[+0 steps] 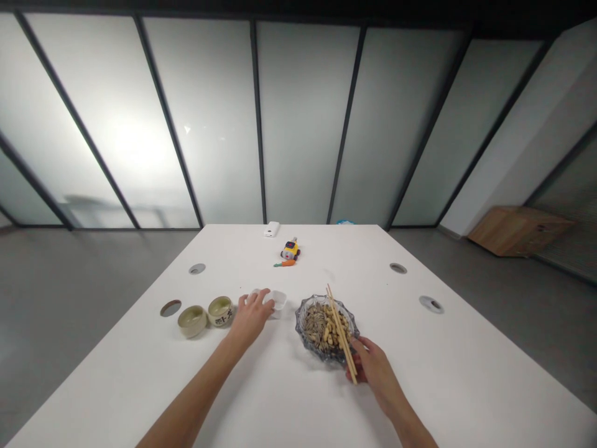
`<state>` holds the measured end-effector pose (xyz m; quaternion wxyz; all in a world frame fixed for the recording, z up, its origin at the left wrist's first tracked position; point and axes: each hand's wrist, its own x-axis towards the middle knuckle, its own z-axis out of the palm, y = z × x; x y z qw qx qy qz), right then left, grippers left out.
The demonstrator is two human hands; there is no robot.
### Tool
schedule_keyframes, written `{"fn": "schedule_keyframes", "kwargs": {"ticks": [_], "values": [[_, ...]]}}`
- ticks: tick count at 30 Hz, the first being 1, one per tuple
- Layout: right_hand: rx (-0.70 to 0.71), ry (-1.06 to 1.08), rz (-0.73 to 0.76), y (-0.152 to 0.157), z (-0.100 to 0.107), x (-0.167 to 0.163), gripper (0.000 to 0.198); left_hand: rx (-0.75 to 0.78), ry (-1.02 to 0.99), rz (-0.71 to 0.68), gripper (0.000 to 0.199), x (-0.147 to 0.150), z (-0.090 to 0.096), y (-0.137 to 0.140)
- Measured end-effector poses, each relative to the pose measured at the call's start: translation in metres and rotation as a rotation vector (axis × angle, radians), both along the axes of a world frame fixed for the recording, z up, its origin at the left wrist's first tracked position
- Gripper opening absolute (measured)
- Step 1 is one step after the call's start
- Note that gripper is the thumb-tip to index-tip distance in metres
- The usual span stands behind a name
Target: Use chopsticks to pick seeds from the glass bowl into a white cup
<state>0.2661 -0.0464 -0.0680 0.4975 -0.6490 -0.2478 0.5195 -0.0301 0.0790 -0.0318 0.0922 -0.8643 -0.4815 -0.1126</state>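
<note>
My left hand point(252, 311) reaches over a small white plastic container point(278, 300), its fingers bent down around the near side and partly hiding it. With my right hand point(368, 361) I grip the right rim of a scalloped glass bowl point(302, 336), thumb on top and fingers below. Sunflower seeds point(315, 323) fill the bowl's left part and peanuts point(330, 335) its right. A pair of wooden chopsticks point(339, 323) lies across the bowl, the near ends jutting past the rim beside my right thumb. Left of my left hand stand two ceramic cups, one plain point(192, 322) and one with dark characters point(221, 311).
Farther back on the white table point(443, 379) are a toy carrot point(285, 264), a yellow toy vehicle point(291, 249) and a white device point(271, 229). Round holes point(170, 308) pierce the tabletop near both sides. A wooden box point(517, 230) stands on the floor at right.
</note>
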Motion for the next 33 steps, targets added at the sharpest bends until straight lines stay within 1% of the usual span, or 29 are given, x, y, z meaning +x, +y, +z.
{"fn": "schedule_keyframes", "kwargs": {"ticks": [6,10,12,15,17,19,21,23,27,28,29,30,32,33], "values": [[0.008,0.036,0.011,0.01,0.005,-0.001,0.042,0.016,-0.009,0.04,0.016,-0.017,0.0,-0.018],[0.006,0.012,-0.016,0.009,0.006,-0.003,0.047,0.111,-0.05,0.033,0.014,-0.023,-0.001,-0.032],[0.015,0.0,-0.026,0.008,0.006,-0.004,0.05,0.161,-0.069,0.011,0.012,-0.026,-0.003,-0.044],[0.026,-0.025,-0.021,0.007,0.006,-0.005,0.054,0.2,-0.11,-0.04,0.009,-0.03,-0.01,-0.069],[0.031,-0.047,-0.021,0.006,0.005,-0.005,0.055,0.196,-0.134,-0.078,0.009,-0.031,-0.015,-0.085],[0.036,-0.062,-0.023,0.006,0.004,-0.005,0.054,0.171,-0.134,-0.115,0.01,-0.03,-0.019,-0.094],[0.045,-0.066,-0.025,0.007,0.001,-0.005,0.054,0.137,-0.123,-0.14,0.011,-0.026,-0.02,-0.093],[0.06,-0.068,-0.025,0.008,-0.005,-0.005,0.053,0.102,-0.135,-0.162,0.014,-0.019,-0.018,-0.085],[0.091,-0.086,-0.005,0.007,-0.015,0.001,0.053,0.06,-0.299,-0.142,0.028,-0.006,-0.018,-0.067],[0.118,-0.137,-0.007,0.005,-0.016,0.004,0.053,0.061,-0.357,-0.127,0.031,-0.003,-0.018,-0.066],[0.167,-0.233,-0.015,0.003,-0.015,0.009,0.053,0.067,-0.416,-0.114,0.033,-0.001,-0.019,-0.066],[0.239,-0.373,-0.021,0.0,-0.012,0.014,0.051,0.076,-0.474,-0.103,0.034,0.001,-0.02,-0.069],[0.431,-0.748,0.008,-0.003,-0.002,0.026,0.041,0.078,-0.59,-0.086,0.031,0.006,-0.022,-0.078],[0.537,-0.931,0.068,-0.004,0.004,0.033,0.035,0.057,-0.653,-0.074,0.027,0.01,-0.023,-0.085]]}}
